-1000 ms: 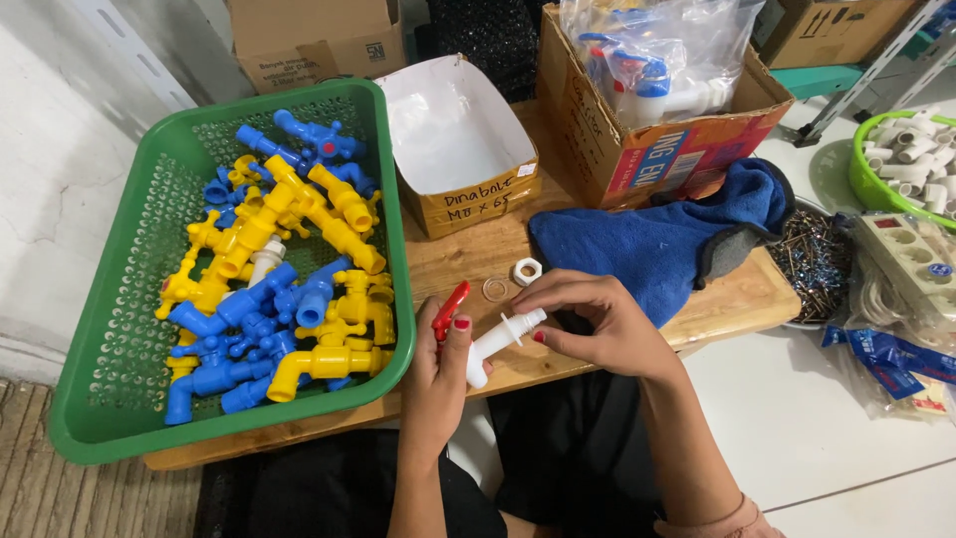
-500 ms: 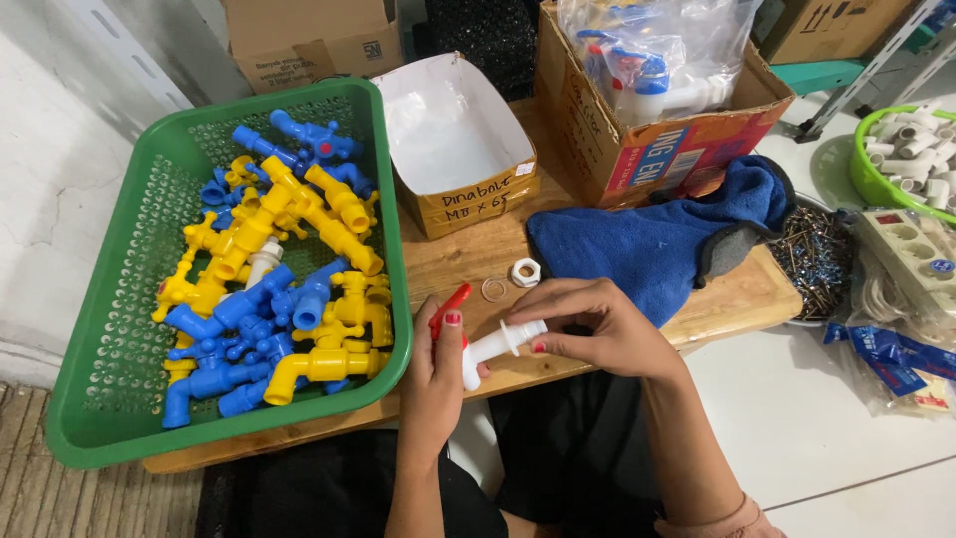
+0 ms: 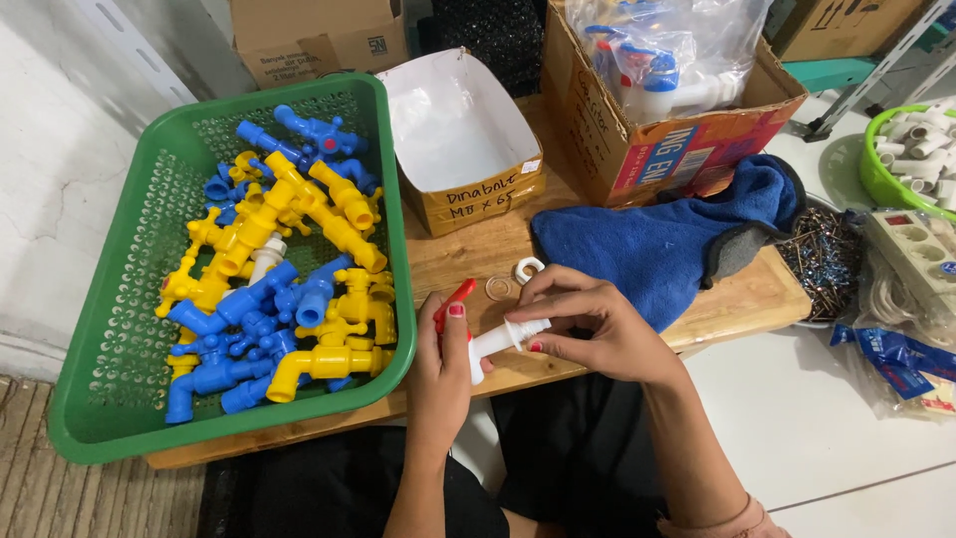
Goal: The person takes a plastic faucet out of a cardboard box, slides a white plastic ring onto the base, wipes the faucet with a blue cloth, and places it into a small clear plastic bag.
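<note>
My left hand grips a white plastic tap with a red handle, over the front edge of a wooden board. My right hand pinches the tap's threaded end between thumb and fingers. Just beyond the fingers, a white plastic nut and a clear ring washer lie on the board. To the left, a green perforated basket holds several blue and yellow plastic taps.
An open white-lined carton stands behind the board. A cardboard box with bagged white taps sits at back right, with a blue cloth in front of it. Nails, a power strip and a green bowl of white fittings lie on the right.
My right-hand fingers have shifted slightly on the tap's threaded end, and the tap has tilted a little. The basket and boxes have stayed put.
</note>
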